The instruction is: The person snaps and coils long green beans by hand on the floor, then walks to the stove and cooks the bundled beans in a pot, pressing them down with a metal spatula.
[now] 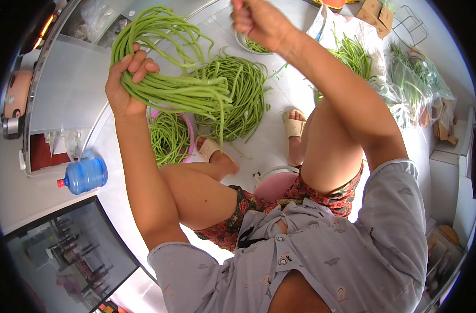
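Note:
My left hand (pixel 127 83) is wrapped round a thick bundle of long green beans (pixel 180 93), raised at the upper left. The bundle bends in a loop above the hand, and its loose ends hang to the right. My right hand (pixel 261 25) is lifted at the top, apart from the bundle, fingers curled closed; whatever they may pinch is not visible. Below the bundle, a large pile of long beans (pixel 243 99) lies on the floor. More beans fill a pink basin (pixel 190 138) beside my foot. Partly behind my right hand stands a bowl (pixel 242 45) holding green bean pieces.
Long beans (pixel 352 56) lie on a white sack at the right, near plastic bags of greens (pixel 412 78) and a cardboard box (pixel 375 16). At the left are a blue water jug (pixel 84 176) and a glass-fronted cabinet (pixel 68 86). I sit on a pink stool (pixel 276 187).

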Motion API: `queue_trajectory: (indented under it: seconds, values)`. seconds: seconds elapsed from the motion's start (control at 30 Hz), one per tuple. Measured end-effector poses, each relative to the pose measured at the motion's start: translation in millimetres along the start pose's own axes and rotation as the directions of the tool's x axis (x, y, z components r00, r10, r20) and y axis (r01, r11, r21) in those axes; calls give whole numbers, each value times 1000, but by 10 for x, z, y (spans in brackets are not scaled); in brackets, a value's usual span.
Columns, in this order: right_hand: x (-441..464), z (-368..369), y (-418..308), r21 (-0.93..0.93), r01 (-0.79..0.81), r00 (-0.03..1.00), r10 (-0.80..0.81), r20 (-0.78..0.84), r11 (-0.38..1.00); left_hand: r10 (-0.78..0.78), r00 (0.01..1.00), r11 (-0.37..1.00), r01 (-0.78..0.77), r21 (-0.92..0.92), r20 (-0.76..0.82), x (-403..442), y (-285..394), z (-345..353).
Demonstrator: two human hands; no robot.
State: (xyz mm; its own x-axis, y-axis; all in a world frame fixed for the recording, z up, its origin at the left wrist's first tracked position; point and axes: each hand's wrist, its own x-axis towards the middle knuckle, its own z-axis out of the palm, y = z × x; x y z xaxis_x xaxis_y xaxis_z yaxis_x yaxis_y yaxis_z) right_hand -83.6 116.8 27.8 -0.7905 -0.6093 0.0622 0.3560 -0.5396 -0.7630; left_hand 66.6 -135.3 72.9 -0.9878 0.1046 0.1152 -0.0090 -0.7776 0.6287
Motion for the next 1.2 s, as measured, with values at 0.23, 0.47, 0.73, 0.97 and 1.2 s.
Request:
queue_trajectory:
  seconds: [0.23, 0.47, 0.73, 0.97, 1.2]
  values:
    - [-84, -407, -69, -267, -194, 967, 138, -215, 944, -40, 998, 996, 36, 86, 42, -74, -53, 103]
    - [-84, -438, -10, -446, -235, 968, 165, -190, 863, -124, 987, 985, 111, 132, 98, -78, -130, 206]
    - [-119, -366, -69, -362, -143, 990, 138, -38, 921, -196, 973, 952, 160, 262, 119, -112, -199, 321]
    - [-185, -402, -172, -594, -81, 978, 178, 106, 801, -196, 974, 950, 161, 269, 111, -146, -182, 314]
    - [-255, -388, -166, -714, 30, 973, 142, 180, 700, -206, 969, 935, 155, 318, 133, -256, -56, 147]
